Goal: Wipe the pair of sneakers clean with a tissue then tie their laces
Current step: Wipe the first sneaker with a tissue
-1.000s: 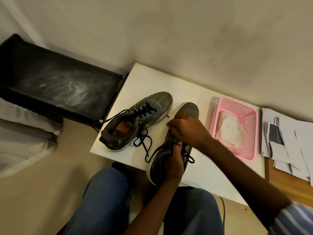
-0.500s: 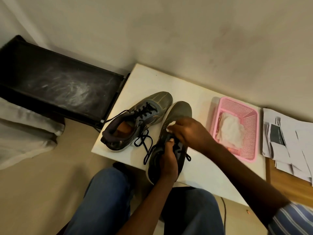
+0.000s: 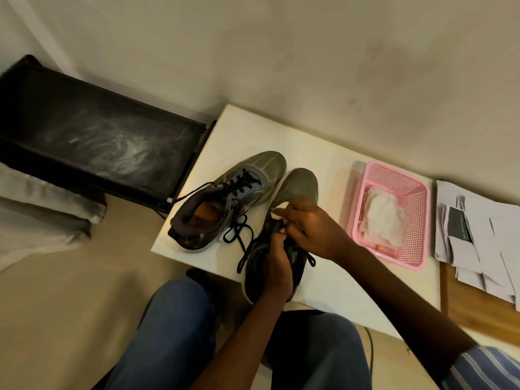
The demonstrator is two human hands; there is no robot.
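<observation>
Right hand (image 3: pixel 311 225) pinches a tissue (image 3: pixel 278 213) against the near sneaker (image 3: pixel 298 187), wiping by its laces; left hand (image 3: pixel 277 266) grips the heel, steadying it. Other sneaker (image 3: pixel 225 204) waits at ten o'clock on the tabletop (image 3: pixel 323 153).

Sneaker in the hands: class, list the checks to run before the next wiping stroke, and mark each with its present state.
1. Left hand grips the held sneaker at its heel end: ok.
2. Right hand holds the tissue against the sneaker: ok.
3. Sneaker rests on the white table: ok.
4. Other sneaker laces tied: not ok, loose.
5. Spare tissue in the pink basket: ok.
6. Tissue still clean: cannot tell.
</observation>
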